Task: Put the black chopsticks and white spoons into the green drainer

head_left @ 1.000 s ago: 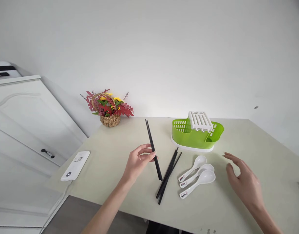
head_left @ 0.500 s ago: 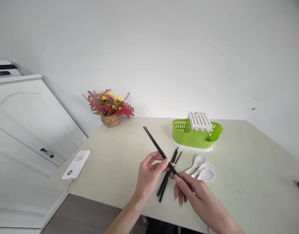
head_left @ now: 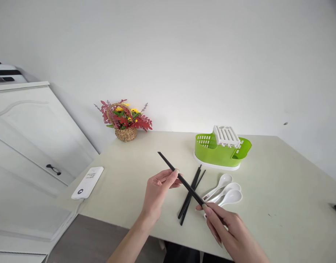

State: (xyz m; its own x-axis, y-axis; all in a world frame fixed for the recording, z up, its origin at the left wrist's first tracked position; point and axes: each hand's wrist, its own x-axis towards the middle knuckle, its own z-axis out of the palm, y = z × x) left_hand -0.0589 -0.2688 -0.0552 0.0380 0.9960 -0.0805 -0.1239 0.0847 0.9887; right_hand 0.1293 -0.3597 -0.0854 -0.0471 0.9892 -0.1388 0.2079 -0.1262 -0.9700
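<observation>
A pair of black chopsticks [head_left: 188, 188] slants between my two hands above the table. My left hand [head_left: 160, 190] pinches it near the middle, thumb on top. At the lower right end, my right hand [head_left: 225, 226] grips it between thumb and fingers. Beneath lie several more black chopsticks [head_left: 186, 206], crossed on the tabletop. Just beyond my right hand are white spoons [head_left: 231, 197], bowls pointing away; their handle ends are partly hidden by that hand.
A green cutlery holder [head_left: 217, 155] with a white slotted top stands behind the spoons. At the back left sits a wicker basket of flowers [head_left: 126, 134]. A white power strip [head_left: 87, 182] with a cable lies on the table's left side, near a white cabinet [head_left: 25, 153].
Both hands have moved slightly apart along the held chopsticks, my left toward the left and my right downward. The pair's far tips now sit lower and further left.
</observation>
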